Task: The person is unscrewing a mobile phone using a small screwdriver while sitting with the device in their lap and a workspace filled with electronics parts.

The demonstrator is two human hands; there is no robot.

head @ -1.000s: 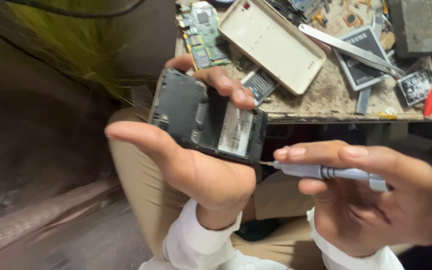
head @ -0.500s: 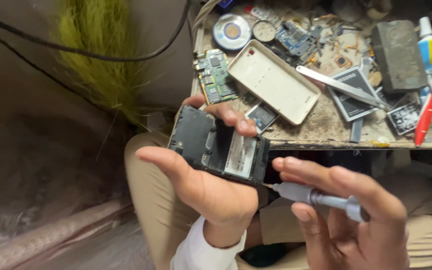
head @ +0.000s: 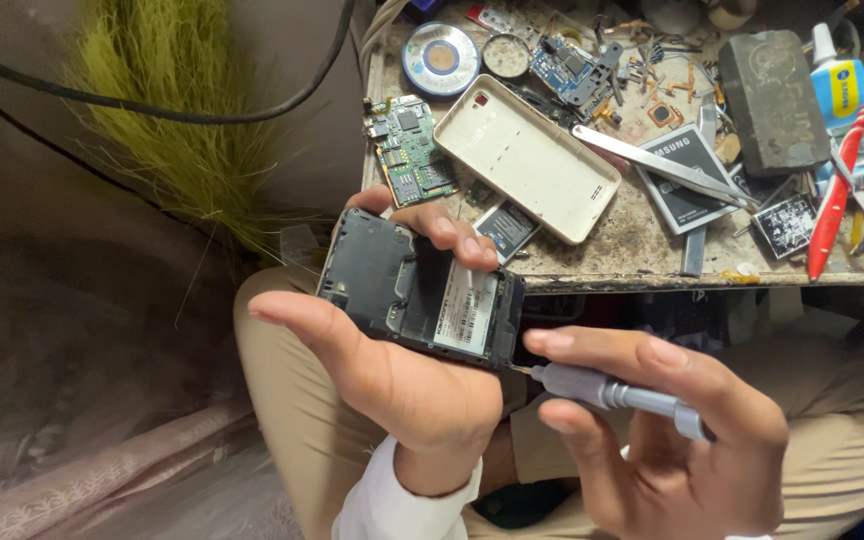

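Note:
My left hand (head: 392,370) grips a black mobile phone (head: 417,290) with its back cover off, inner frame and white label facing up, held over my lap. Fingers curl over the phone's top edge and the thumb runs along its lower left. My right hand (head: 672,440) holds a small grey precision screwdriver (head: 602,390). Its tip touches the phone's lower right corner. A cream back cover (head: 527,155) lies on the worktable (head: 632,262) just beyond the phone.
On the cluttered worktable lie a green circuit board (head: 407,150), a round solder tin (head: 440,58), metal tweezers (head: 662,165), a flat phone battery (head: 692,180), a dark grey block (head: 772,100), a glue bottle (head: 837,80) and red and blue tools (head: 837,190). A black cable (head: 152,105) crosses a grass broom (head: 192,130) at left.
The view has tilted so more of the table shows. The phone and screwdriver stay together, with the tip still at the phone's lower right corner.

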